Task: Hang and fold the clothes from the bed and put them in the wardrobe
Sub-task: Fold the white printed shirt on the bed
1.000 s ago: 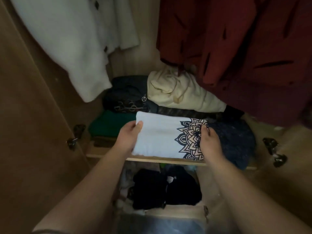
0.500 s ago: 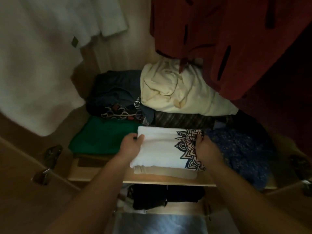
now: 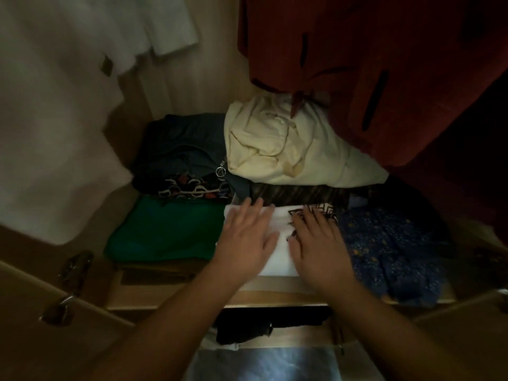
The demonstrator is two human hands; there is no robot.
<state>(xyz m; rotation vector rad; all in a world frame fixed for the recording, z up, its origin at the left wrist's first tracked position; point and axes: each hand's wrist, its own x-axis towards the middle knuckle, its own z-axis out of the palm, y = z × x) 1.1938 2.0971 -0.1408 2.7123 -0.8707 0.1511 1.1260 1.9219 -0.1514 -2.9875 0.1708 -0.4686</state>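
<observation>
A folded white shirt (image 3: 280, 243) with a dark mandala print lies on the wooden wardrobe shelf (image 3: 275, 296), between a green folded garment (image 3: 167, 232) and a blue speckled one (image 3: 390, 251). My left hand (image 3: 247, 240) rests flat on its left half with fingers spread. On the printed right half lies my right hand (image 3: 316, 243), also flat and spread. Neither hand grips the cloth. Most of the shirt is hidden under my hands.
Behind the shirt lie a cream bundle (image 3: 288, 149), dark folded clothes (image 3: 181, 155) and a striped piece (image 3: 302, 193). A white coat (image 3: 55, 119) hangs at left, a red garment (image 3: 357, 64) at right. Black clothes (image 3: 261, 325) sit on the lower level. Door hinges (image 3: 68, 287) flank the opening.
The white shirt went from held at its sides to lying deeper on the shelf. Both hands let go of its edges and now lie flat on top.
</observation>
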